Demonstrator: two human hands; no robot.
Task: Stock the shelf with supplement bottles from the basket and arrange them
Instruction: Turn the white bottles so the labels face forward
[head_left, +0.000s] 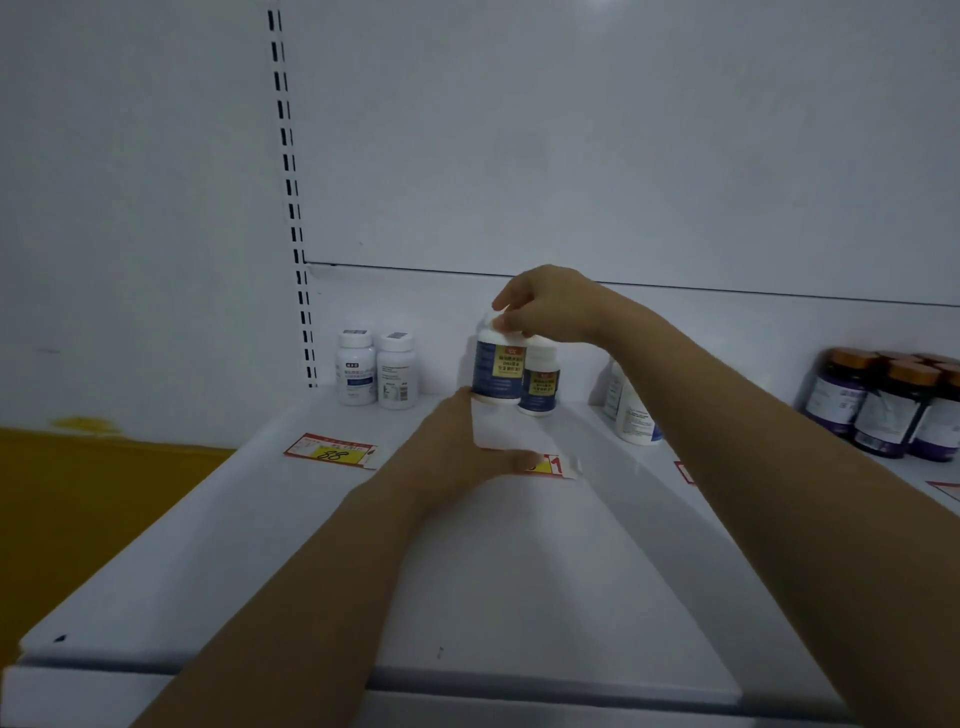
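Shelf (519, 597) front edge lies nearest. Left hand (457, 452), fingers straight and spread, touches the base of the blue-label bottle (497, 371) at mid-shelf; right hand (550, 306) pinches its cap from above. A smaller bottle (540, 387) sits just right; open room lies left, before two white bottles (376, 371).

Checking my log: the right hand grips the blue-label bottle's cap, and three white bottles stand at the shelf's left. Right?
No: the head view shows two white bottles there, not three. The right hand does grip the blue-label bottle by its cap.
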